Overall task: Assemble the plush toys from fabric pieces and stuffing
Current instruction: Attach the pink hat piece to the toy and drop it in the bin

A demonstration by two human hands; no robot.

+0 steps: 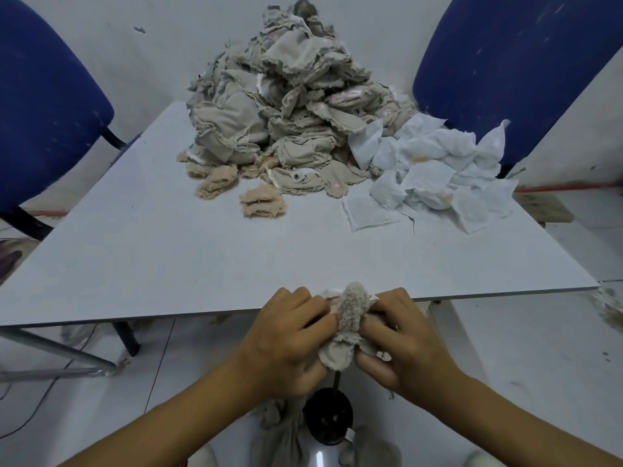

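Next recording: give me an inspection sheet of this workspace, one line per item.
Surface: pale grey table, bare across its near half.
Job's things: big heap of beige fabric pieces at the far side; fuzzy tan pieces in front of it; white pouches to the right; one fuzzy plush piece in work at the near edge.
Clutter: fabric scraps on the floor at right.
Hands: left hand and right hand both grip the plush piece.
Cables: thin cable on the floor, left.
Surroundings: two blue chairs, white wall, black round object below the hands.
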